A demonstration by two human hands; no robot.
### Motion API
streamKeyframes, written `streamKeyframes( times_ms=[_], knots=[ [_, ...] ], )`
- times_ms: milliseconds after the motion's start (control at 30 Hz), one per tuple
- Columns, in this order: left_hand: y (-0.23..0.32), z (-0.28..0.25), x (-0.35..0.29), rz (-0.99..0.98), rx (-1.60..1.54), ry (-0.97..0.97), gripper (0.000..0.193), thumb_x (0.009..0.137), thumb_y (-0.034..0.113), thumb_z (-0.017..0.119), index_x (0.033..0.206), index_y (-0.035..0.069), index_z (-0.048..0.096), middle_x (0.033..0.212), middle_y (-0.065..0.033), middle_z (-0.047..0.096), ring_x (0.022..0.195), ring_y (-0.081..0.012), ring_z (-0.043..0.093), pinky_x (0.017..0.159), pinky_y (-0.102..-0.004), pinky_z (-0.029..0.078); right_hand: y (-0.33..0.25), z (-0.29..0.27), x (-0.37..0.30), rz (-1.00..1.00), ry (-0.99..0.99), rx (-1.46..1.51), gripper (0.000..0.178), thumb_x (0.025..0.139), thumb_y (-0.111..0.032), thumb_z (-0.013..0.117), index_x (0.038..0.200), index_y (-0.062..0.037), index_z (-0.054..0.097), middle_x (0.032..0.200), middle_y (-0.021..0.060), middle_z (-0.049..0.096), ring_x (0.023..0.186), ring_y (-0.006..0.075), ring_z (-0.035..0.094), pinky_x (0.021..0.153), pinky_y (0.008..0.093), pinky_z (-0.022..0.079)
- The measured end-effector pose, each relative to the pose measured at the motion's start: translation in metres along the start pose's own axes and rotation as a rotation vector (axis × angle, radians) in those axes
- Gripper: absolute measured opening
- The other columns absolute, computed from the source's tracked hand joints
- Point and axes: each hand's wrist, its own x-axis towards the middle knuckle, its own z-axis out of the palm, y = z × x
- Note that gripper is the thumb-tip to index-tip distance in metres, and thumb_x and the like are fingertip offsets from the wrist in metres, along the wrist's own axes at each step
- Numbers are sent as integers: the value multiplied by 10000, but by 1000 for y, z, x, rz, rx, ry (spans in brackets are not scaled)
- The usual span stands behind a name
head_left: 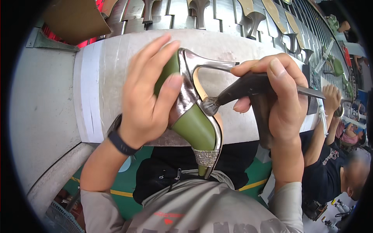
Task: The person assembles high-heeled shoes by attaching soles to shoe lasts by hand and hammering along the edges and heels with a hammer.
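Note:
A green high-heeled shoe point(196, 128) with metallic silver trim and a glittery band near its toe lies on its side, toe toward my body. My left hand point(149, 93), a dark band on its wrist, is slightly blurred and grips the shoe's back part, thumb on the metallic heel counter. My right hand point(285, 93) is closed round a dark shoemaker's hammer point(244, 87). The hammer's round face point(211, 106) meets the shoe's sole edge at the arch, below the slim metallic heel point(211, 63). My right fingertips are near the heel's tip.
Beneath the shoe is a pale, worn work surface point(116, 50). Beyond it, a slatted metal conveyor point(165, 19) carries several metallic heels with tan insoles. A brown board point(75, 19) stands at the far left. At right, a co-worker in a dark shirt point(330, 159) sits close beside the conveyor.

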Motion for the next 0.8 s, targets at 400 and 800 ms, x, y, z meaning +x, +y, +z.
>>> streamKeyframes(
  times_ms=[400,800],
  knots=[
    [-5,13,4,-40,-42,-1,363,983,169,646,1303,11,712,1354,-198,676,1181,-391,632,1029,-459,464,-28,32,59,49,-345,-346,234,978,-208,623,850,-13,626,781,136,744,479,113,608,423,215,454],
    [-8,9,0,-29,-96,34,324,956,121,640,1251,36,743,1326,-181,696,1121,-353,648,1009,-428,492,-3,-4,-9,-150,132,-169,325,1089,-265,506,1021,35,613,1039,293,740,517,207,665,453,254,526]
  ],
)
